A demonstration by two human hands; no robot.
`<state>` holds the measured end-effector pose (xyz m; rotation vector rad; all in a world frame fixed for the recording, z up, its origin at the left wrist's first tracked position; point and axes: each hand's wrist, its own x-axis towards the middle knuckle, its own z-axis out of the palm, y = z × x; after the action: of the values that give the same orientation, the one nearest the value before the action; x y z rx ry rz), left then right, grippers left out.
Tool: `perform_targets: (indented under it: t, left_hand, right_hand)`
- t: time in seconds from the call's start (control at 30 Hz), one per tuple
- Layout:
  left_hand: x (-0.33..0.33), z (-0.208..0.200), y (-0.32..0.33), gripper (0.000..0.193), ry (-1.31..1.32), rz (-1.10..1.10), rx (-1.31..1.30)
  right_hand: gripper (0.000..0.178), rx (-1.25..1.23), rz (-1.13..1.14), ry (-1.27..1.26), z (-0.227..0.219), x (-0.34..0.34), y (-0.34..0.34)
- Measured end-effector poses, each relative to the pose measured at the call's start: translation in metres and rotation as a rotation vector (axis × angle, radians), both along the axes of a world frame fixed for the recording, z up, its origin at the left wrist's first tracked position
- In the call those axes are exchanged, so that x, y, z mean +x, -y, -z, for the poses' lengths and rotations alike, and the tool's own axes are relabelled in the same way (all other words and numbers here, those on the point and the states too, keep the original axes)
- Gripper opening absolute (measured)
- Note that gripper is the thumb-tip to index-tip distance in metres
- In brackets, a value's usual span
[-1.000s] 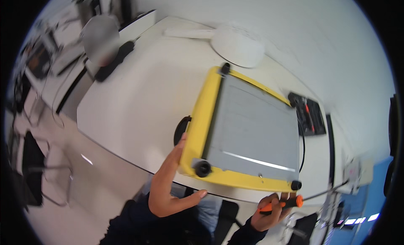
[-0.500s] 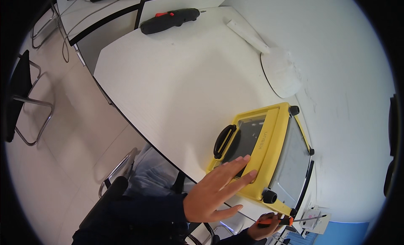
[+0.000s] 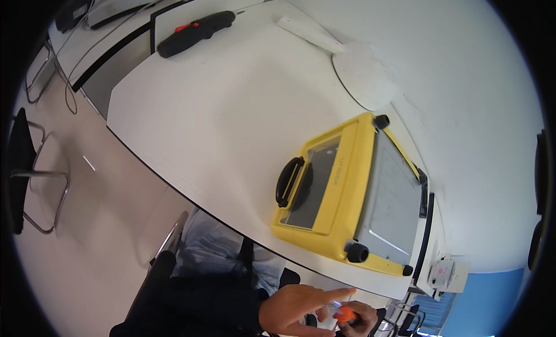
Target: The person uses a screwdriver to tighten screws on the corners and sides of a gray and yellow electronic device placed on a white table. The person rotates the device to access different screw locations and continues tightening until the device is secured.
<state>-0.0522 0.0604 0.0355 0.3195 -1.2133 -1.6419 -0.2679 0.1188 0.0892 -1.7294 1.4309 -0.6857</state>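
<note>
My right hand (image 3: 364, 321), low in the view off the table's near edge, is closed round a screwdriver (image 3: 346, 314); its orange part faces up and its shaft is hard to make out. Right beside it my left hand (image 3: 295, 308) is open, its index finger stretched toward the screwdriver; whether they touch I cannot tell. Beyond both hands, a yellow toaster oven (image 3: 353, 203) lies tipped on the white table. Its glass door with a black handle (image 3: 289, 181) faces up, and its grey underside with black feet faces right.
A black power screwdriver (image 3: 197, 34) with a red switch lies at the table's far left. A white flat-headed object with a long handle (image 3: 365, 76) rests by the wall. A black chair (image 3: 26, 175) stands on the floor to the left. The white table (image 3: 231, 134) has a dark edge.
My left hand has left the oven and moved down to the screwdriver. My right hand has turned the screwdriver, whose shaft pointed right before. The whole view has shifted.
</note>
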Motion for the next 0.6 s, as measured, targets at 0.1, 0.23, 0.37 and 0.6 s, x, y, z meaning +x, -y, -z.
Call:
perform_targets:
  t: [0.1, 0.23, 0.37, 0.6]
  left_hand:
    - [-0.01, 0.011, 0.003, 0.029, -0.029, 0.067, -0.049]
    - [-0.01, 0.016, -0.002, 0.019, -0.218, 0.071, 0.077]
    - [-0.03, 0.016, -0.007, 0.027, -0.474, 0.2, 0.166]
    - [-0.04, 0.053, -0.021, 0.046, -0.144, 0.721, 0.494]
  right_hand:
    - [0.053, -0.211, -0.252, -0.011, 0.003, -0.002, 0.008]
    - [0.036, -0.332, -0.039, 0.6, 0.037, -0.014, 0.014]
    - [0.035, -0.51, 0.226, 1.175, 0.039, 0.032, 0.023]
    - [0.022, -0.828, 0.0, 1.229, -0.061, -0.033, 0.03]
